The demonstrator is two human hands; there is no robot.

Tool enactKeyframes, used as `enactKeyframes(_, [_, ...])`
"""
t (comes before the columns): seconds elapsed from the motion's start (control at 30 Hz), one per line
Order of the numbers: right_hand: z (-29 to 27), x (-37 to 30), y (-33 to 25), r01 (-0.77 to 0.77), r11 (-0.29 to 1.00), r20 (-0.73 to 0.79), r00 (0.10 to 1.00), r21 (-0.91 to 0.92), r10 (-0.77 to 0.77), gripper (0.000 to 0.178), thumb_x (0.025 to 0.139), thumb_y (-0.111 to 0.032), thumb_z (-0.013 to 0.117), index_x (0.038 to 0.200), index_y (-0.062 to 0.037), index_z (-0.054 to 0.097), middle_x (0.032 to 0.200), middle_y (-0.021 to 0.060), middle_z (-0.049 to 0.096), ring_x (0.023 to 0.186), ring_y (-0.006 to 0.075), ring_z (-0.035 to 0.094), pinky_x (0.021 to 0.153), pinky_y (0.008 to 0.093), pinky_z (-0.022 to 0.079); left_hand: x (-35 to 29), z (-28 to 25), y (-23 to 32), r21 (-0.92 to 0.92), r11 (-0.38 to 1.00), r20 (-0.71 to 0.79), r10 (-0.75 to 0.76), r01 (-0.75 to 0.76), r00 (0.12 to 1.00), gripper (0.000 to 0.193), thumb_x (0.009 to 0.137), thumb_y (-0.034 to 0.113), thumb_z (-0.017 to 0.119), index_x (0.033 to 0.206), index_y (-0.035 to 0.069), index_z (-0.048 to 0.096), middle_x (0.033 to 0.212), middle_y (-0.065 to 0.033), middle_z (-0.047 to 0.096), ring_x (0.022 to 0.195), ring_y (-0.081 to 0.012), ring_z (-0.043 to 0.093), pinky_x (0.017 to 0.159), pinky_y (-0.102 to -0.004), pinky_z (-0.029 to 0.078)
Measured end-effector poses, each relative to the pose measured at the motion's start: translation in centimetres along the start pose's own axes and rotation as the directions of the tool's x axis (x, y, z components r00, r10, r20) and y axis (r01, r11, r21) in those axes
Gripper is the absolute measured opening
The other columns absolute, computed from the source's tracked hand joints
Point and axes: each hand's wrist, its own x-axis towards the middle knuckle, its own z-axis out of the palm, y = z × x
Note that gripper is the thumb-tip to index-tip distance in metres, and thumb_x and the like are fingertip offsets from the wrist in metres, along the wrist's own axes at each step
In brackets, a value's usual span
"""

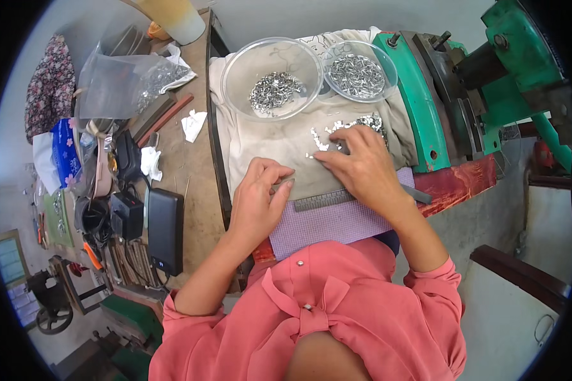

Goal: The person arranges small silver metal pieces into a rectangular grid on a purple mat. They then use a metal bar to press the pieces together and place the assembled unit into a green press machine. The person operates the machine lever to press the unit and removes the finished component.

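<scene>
Far left of left hand (257, 193), well apart: floral cloth (49, 89), blue tissue pack (67, 149), then clear plastic bag (111, 82) with small metal parts inside. Nearer to left hand, on brown wooden desk (196, 184): black power bank (165, 230); farther ahead, red-brown bar (167, 117) and torn scrap of white paper (194, 125). Just left of left hand and running beneath: beige cloth (235, 136). Left hand low over cloth, fingers curled, thumb and index tips close together; pinching something or not, cannot tell. Straight ahead of left hand: large clear plastic tub (240, 71), heap of small shiny metal pieces (274, 93) inside. Right of left hand, toward the body: steel ruler (321, 201) on purple woven mat (327, 223), partly hidden under wrist of right hand (365, 162). At right fingertips: loose silvery metal bits (320, 143), thicker cluster just beyond. Right hand bent down over bits, well clear of left hand, thumb apart from index; grip on any bit, cannot tell. Ahead of right hand: smaller clear plastic tub (362, 46), full of pin-like metal pieces (357, 76), just beside large tub. Right of right hand: green machine (518, 44), dark metal fittings; below, red board (457, 184).
</scene>
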Motion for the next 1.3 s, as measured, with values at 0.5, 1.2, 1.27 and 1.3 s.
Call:
enactKeyframes(0.5, [-1.0,-5.9,-2.2,-0.027,0.976,0.004,1.000,0.216,0.027,0.032,0.073,-0.021,0.083,0.102,-0.0122,0.075,0.101,0.0038,0.062,0.101,0.0270,0.057,0.089,0.0401,0.045,3.5,2.7,0.6,0.324,0.930,-0.010,0.184,-0.171,0.983,0.008,0.087,0.004,0.070,0.095,0.004,0.070,0.093,-0.0114,0.063,0.079,-0.0309,0.066,0.070,-0.0409,0.052])
enactKeyframes(1.2, [1.5,0.4,-0.4,0.002,0.994,-0.081,0.997,0.110,0.007,0.010,0.077,-0.014,0.077,0.085,-0.0093,0.074,0.091,0.0046,0.061,0.092,0.0254,0.059,0.085,0.0388,0.046,-1.4,0.9,1.1,0.057,0.993,0.067,0.101,-0.105,0.993,0.016,0.079,-0.002,0.075,0.092,0.002,0.068,0.099,-0.0099,0.062,0.083,-0.0223,0.065,0.070,-0.0330,0.053])
enactKeyframes(1.27, [1.6,0.7,-0.6,0.016,0.994,-0.081,0.997,0.107,-0.007,0.010,0.075,-0.013,0.077,0.083,-0.0090,0.072,0.092,0.0047,0.061,0.092,0.0254,0.059,0.085,0.0391,0.046,-1.8,1.2,1.0,0.041,0.993,0.088,0.105,-0.109,0.991,0.016,0.078,-0.002,0.076,0.092,0.003,0.068,0.100,-0.0097,0.062,0.084,-0.0228,0.065,0.071,-0.0337,0.053])
enactKeyframes(1.3, [1.6,0.9,-0.7,0.016,0.994,-0.081,0.997,0.106,-0.008,0.010,0.075,-0.012,0.077,0.082,-0.0089,0.072,0.092,0.0048,0.061,0.093,0.0254,0.059,0.085,0.0394,0.046,-1.8,1.4,0.9,0.032,0.993,0.097,0.110,-0.114,0.989,0.016,0.078,-0.002,0.076,0.092,0.003,0.068,0.100,-0.0096,0.062,0.085,-0.0233,0.065,0.072,-0.0341,0.052])
